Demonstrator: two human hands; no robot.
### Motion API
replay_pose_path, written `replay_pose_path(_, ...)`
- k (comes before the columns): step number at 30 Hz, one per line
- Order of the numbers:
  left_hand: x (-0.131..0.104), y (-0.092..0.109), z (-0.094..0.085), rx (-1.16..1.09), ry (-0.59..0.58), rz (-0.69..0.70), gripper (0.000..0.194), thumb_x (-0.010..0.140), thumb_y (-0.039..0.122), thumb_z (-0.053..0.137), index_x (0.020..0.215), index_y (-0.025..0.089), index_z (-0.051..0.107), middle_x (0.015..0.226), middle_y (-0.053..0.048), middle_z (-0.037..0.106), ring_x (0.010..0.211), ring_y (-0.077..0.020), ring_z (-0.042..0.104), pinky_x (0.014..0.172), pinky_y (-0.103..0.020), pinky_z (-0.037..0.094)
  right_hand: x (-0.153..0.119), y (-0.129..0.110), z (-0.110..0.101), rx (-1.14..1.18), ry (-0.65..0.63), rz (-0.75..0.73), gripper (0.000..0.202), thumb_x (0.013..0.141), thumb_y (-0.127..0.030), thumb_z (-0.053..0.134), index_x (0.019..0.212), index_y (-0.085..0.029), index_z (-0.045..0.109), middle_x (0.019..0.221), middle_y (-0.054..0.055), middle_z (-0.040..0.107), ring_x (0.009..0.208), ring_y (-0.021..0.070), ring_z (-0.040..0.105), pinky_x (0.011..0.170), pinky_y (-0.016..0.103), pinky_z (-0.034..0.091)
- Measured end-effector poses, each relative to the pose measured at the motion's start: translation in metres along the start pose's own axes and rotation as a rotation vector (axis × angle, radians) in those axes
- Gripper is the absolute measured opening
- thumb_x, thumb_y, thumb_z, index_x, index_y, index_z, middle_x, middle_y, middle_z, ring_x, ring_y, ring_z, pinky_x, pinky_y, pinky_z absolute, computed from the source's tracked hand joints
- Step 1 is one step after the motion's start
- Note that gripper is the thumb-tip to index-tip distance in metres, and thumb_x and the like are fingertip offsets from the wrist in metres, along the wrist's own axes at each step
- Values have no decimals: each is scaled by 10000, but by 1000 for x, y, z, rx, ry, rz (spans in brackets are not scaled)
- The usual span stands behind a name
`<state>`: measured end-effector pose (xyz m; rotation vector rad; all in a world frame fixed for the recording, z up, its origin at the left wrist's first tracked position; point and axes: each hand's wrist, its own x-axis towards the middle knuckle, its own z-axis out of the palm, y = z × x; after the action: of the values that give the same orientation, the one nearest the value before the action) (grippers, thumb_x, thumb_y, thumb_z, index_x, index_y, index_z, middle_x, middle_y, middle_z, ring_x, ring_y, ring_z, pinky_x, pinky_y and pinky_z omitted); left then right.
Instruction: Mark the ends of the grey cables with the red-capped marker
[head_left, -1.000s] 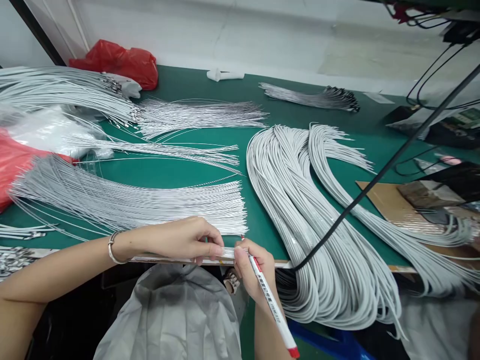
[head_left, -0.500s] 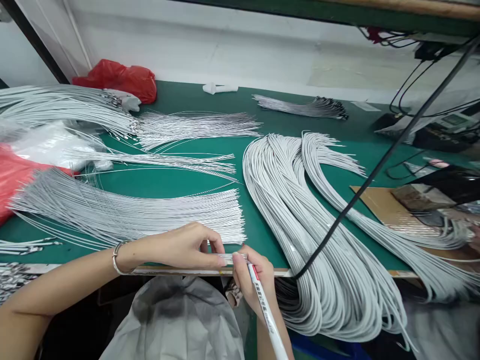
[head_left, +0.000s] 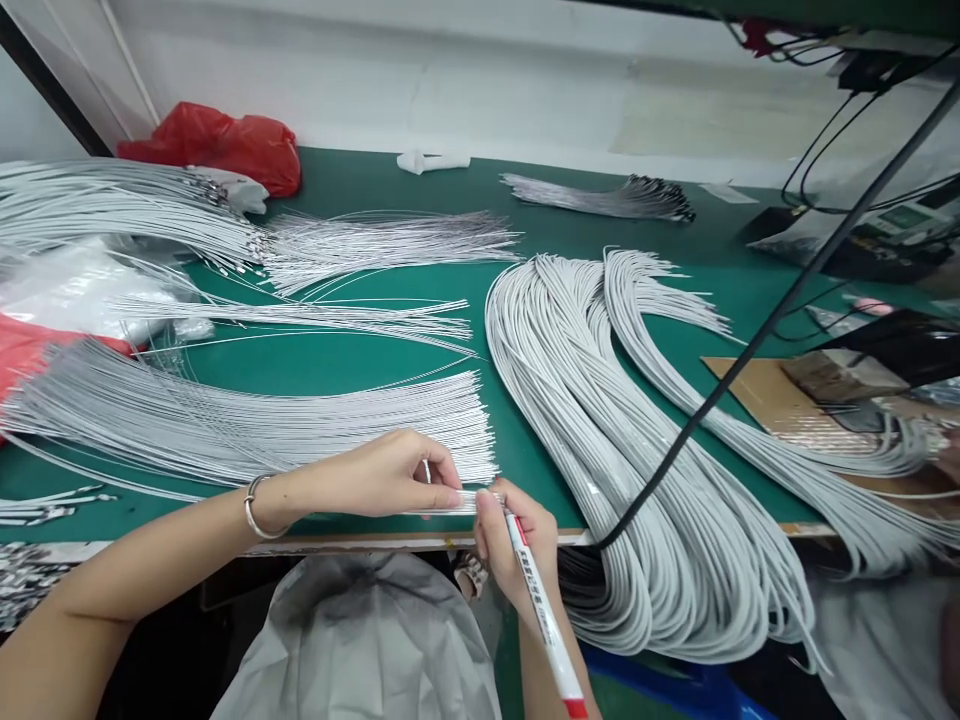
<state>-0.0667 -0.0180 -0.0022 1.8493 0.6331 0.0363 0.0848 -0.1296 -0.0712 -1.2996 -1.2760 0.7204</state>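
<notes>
Near the table's front edge, my left hand [head_left: 401,475] is closed in a pinch on a few thin grey-white wires [head_left: 468,502]. My right hand [head_left: 529,530] is closed around a white marker pen [head_left: 543,615] with red bands and dark lettering, its tail pointing down toward me. The thumb and fingers of that hand also meet at the right ends of the wires; the pen's tip is hidden there. Just behind my left hand lies a broad bundle of thin grey wires [head_left: 330,430], their white ends fanned out to the right.
Thick grey-white cables [head_left: 645,480] are draped over the table edge at right, with a black cord [head_left: 697,415] crossing them. More wire bundles [head_left: 390,245] lie farther back. Red plastic bags [head_left: 225,145] are at left. Cardboard [head_left: 765,410] and another person's hand [head_left: 930,420] are at far right.
Both hands have shifted slightly to the right with the wires still between them. The view has moved a little, and more of the marker pen's red tail end shows.
</notes>
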Motion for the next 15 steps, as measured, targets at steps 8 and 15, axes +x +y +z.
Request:
replay_pose_path(8,1,-3,-3,-16,-12,7,235,826,367,647,822,133,669,718,-6,668,620,-91,573,526,-170,407,0,1,-4,-14,-75,-40,343,934,-261,485,600,-201,442,384,-77,468,324,51,405,394,167,303)
replay_pose_path(15,2,-8,-1,-150,-102,2,282,869,415,600,849,134,620,721,-16,654,634,-103,579,542,-180,423,-1,0,-5,-45,-63,-65,322,925,-244,496,608,-197,466,393,-79,469,326,47,413,398,167,305)
